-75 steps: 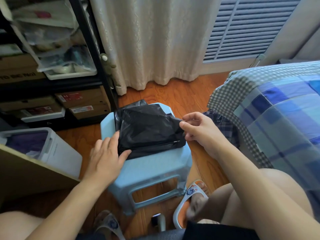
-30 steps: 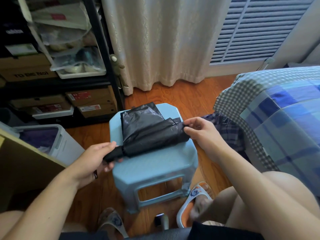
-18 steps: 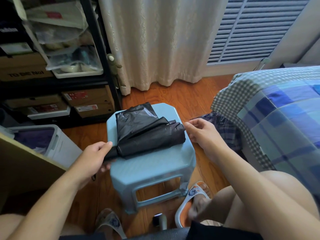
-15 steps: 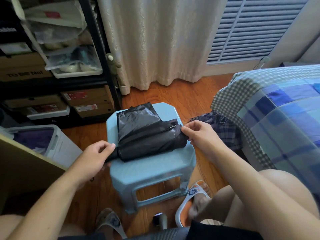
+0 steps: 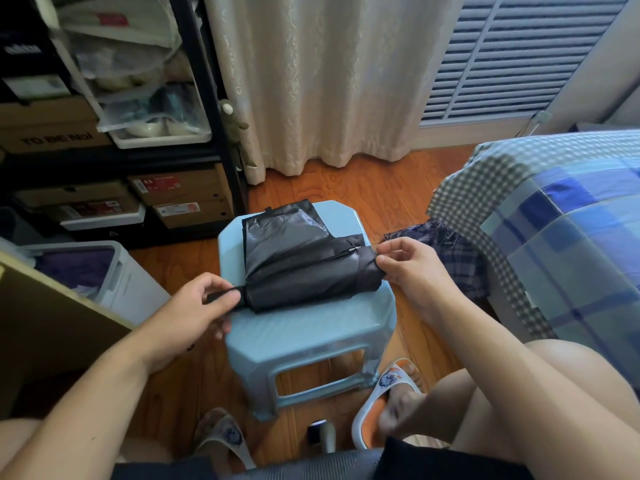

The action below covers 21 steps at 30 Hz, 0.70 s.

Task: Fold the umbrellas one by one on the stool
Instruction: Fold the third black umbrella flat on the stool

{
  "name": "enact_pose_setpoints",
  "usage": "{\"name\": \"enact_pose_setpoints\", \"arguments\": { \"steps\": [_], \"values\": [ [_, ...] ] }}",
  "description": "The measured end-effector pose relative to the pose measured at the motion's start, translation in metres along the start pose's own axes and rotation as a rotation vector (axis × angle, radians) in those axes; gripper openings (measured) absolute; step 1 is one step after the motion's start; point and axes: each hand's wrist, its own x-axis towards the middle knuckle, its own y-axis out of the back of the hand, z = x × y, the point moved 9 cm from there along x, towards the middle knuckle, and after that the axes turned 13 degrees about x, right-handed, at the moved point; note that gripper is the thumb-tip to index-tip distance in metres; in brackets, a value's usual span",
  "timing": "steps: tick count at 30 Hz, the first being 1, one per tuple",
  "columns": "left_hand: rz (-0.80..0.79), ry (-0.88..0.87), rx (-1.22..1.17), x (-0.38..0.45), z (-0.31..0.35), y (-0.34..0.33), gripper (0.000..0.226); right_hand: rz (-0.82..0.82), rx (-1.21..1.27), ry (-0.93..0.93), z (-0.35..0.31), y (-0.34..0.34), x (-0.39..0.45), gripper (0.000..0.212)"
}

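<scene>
Both grips on black umbrella (image 5: 304, 268) lying across stool (image 5: 311, 327): left hand (image 5: 194, 306) curled round handle end, right hand (image 5: 408, 265) pinching canopy tip w/ fingertips; loose flap beyond the pinch prob unrolls if pinch slips.

head cam | looks forward-down | close over stool (image 5: 311, 337) | single view

One black umbrella (image 5: 298, 268), one plaid umbrella (image 5: 450, 251), one blue stool (image 5: 311, 334), two hands, two slippers
</scene>
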Motion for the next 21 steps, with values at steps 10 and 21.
{"name": "enact_pose_setpoints", "arguments": {
  "steps": [10, 21],
  "values": [
    [-0.101, 0.457, -0.283, -0.006, -0.029, -0.019, 0.056, -0.147, -0.362, 0.235, -0.018, -0.034, -0.003, 0.038],
    [0.115, 0.147, 0.302, -0.007, -0.013, 0.009, 0.042, -0.173, -0.623, 0.414, -0.021, -0.062, 0.020, 0.037]
  ]
}}
